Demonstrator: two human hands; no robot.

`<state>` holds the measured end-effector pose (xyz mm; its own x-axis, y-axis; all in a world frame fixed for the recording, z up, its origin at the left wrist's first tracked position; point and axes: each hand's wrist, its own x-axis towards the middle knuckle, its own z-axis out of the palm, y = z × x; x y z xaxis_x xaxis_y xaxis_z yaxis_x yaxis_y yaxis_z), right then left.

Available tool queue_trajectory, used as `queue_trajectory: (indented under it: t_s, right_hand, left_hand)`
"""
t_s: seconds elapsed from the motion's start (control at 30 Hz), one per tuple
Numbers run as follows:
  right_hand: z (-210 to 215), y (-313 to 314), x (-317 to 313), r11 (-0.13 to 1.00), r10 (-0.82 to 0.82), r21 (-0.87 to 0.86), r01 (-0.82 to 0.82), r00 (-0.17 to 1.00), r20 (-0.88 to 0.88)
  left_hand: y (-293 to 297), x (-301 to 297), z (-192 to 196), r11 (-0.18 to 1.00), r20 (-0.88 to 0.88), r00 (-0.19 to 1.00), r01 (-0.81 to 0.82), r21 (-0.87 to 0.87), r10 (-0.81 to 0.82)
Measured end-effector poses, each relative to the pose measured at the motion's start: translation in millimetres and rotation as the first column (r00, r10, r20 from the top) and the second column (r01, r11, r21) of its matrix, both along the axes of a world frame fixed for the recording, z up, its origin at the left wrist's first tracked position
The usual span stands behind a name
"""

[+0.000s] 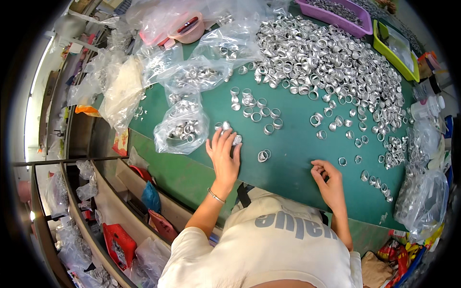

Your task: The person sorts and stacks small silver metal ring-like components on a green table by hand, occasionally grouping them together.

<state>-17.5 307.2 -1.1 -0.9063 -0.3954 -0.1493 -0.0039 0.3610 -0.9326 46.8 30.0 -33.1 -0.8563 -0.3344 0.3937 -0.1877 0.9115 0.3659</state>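
Observation:
My left hand [223, 156] lies palm down near the table's front edge, its fingers stretched and a little apart. Several silver-coloured rings [225, 126] sit at its fingertips, partly covered by them, and a cluster of rings [237, 139] rests beside the index finger. My right hand [329, 181] hovers at the front edge, fingers loosely bent with a gap by the thumb; nothing shows in it. Between the hands lies a small pair of rings [263, 155]. Farther back, a loose group of rings [257, 111] stands apart from the large heap of rings [326, 60].
Clear bags of rings [181, 129] line the table's left side. At the back stand a pink bowl [188, 30], a purple basket [336, 18] and a yellow-green tray [396, 53]. A filled plastic bag [425, 201] is at the right edge. Open drawers [129, 211] are at lower left.

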Motion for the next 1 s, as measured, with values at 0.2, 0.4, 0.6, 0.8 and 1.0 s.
queue_trajectory:
  t_s: [0.2,0.4,0.6,0.8,1.0]
  right_hand:
    - [3,46,-16,0.947,-0.305,0.065,0.314,0.945,-0.117]
    - [10,51,-23,0.887,-0.082,0.371,0.274,0.884,-0.460]
    - [-3,-5,-54,0.919,0.086,0.364,0.153,0.822,-0.563]
    - [-11,-8,-62,0.983,-0.099,0.118,0.141,0.947,-0.307]
    - [-19,35,-49,0.711,-0.011,-0.617,0.338,0.882,0.471]
  left_hand:
    - [4,-8,6,0.997,-0.005,0.999,-0.036,0.066,0.036]
    - [32,-20,40,0.980,-0.026,0.992,0.127,0.152,-0.125]
    - [97,-90,39,0.782,-0.058,0.862,0.484,0.393,-0.504]
    - [108,-135,6,0.784,0.151,0.787,0.536,0.313,-0.599]
    - [109,-128,10,0.716,-0.029,0.846,0.468,0.519,-0.532]
